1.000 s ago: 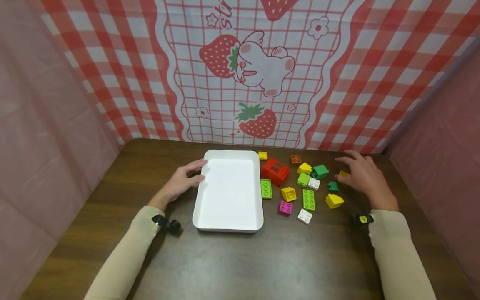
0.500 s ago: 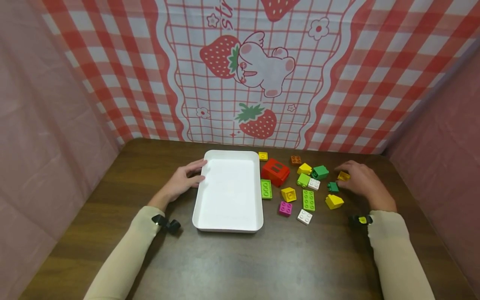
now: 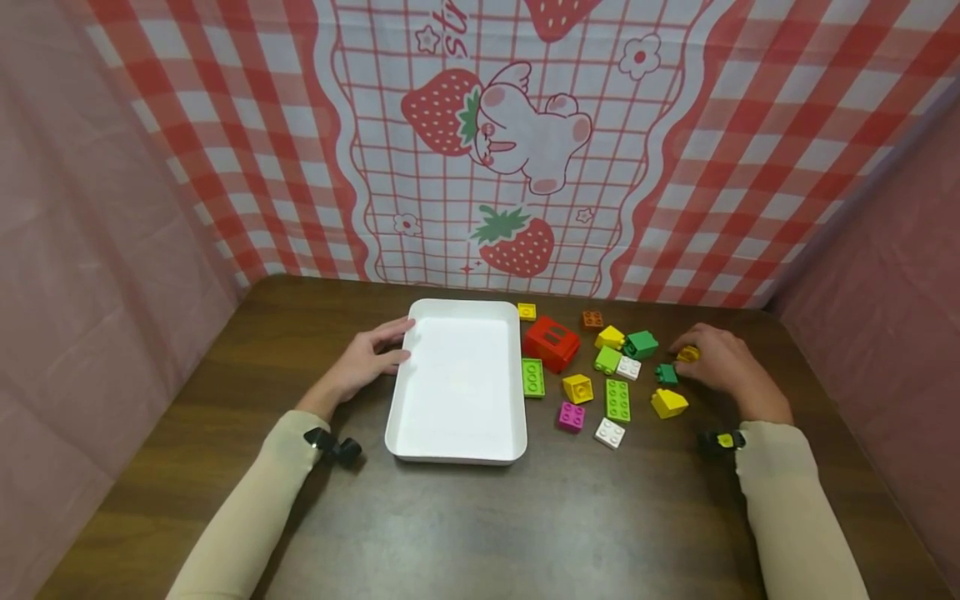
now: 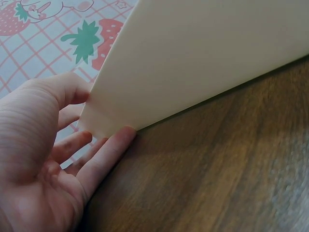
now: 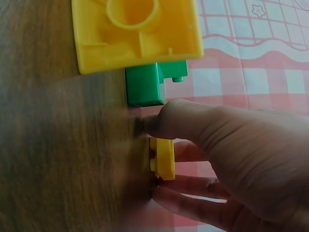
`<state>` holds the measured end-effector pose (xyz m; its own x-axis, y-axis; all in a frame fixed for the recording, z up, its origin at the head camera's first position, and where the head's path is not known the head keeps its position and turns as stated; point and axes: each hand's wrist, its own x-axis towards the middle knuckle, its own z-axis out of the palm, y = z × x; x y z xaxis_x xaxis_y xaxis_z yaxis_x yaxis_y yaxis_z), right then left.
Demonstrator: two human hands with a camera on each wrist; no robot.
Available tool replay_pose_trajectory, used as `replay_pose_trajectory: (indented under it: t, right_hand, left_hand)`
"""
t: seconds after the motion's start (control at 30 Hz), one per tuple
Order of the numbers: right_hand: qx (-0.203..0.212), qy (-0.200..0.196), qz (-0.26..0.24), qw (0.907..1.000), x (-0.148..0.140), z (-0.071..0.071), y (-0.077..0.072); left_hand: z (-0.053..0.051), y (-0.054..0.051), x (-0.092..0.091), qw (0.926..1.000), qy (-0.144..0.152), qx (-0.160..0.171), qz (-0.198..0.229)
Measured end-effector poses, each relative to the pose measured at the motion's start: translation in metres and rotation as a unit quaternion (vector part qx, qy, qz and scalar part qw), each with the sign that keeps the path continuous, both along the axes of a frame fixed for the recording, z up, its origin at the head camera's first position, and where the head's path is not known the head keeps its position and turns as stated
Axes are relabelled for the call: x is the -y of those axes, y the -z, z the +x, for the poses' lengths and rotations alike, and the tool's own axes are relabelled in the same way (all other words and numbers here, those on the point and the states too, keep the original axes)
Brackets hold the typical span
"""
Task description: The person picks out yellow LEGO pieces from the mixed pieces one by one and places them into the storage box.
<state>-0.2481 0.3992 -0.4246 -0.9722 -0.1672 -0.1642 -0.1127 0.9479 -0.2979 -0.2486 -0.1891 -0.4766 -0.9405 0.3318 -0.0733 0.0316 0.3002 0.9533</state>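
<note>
My left hand [image 3: 367, 360] lies at the left side of a white tray [image 3: 456, 458]. Its fairly straight fingers [image 4: 108, 157] touch the tray's outer wall [image 4: 193, 58] and rim in the left wrist view. At the right of the table, my right hand [image 3: 723, 358] pinches a small yellow brick [image 3: 688, 354] between thumb and fingers. That yellow brick [image 5: 165, 159] has its studs turned towards the table in the right wrist view. Close to the thumb is a small dark green brick [image 3: 666, 374], and a yellow sloped brick [image 3: 669, 403] lies nearer the wrist.
Between tray and right hand lie several loose bricks, among them a red windowed block [image 3: 552, 343], a lime brick [image 3: 618, 400], a magenta brick [image 3: 571, 416] and a white brick [image 3: 610, 433]. A checked cloth [image 3: 300, 167] hangs behind the wooden table [image 3: 480, 533].
The right hand has come down and closed its thumb and fingers on the small yellow brick, which has turned a little. The left hand and tray have stayed put.
</note>
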Motion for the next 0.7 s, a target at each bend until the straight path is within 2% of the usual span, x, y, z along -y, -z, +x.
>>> replay_pose_trajectory:
  t: [0.27,0.5,0.7]
  right_hand:
    - [-0.009,-0.008,0.005,0.9999,0.0019,0.0003,-0.0013]
    - [-0.016,-0.009,0.014,0.9997,0.0024,-0.0008,0.0004]
    - [-0.007,-0.002,0.015,0.9999,0.0034,-0.0012,-0.0006]
  left_hand:
    - [0.001,-0.0013,-0.001,1.0,-0.001,-0.003,0.008]
    - [0.0013,0.0005,-0.0013,0.9992,0.008,-0.007,0.038]
    - [0.002,0.0007,-0.0006,0.9993,0.009,-0.011,0.034]
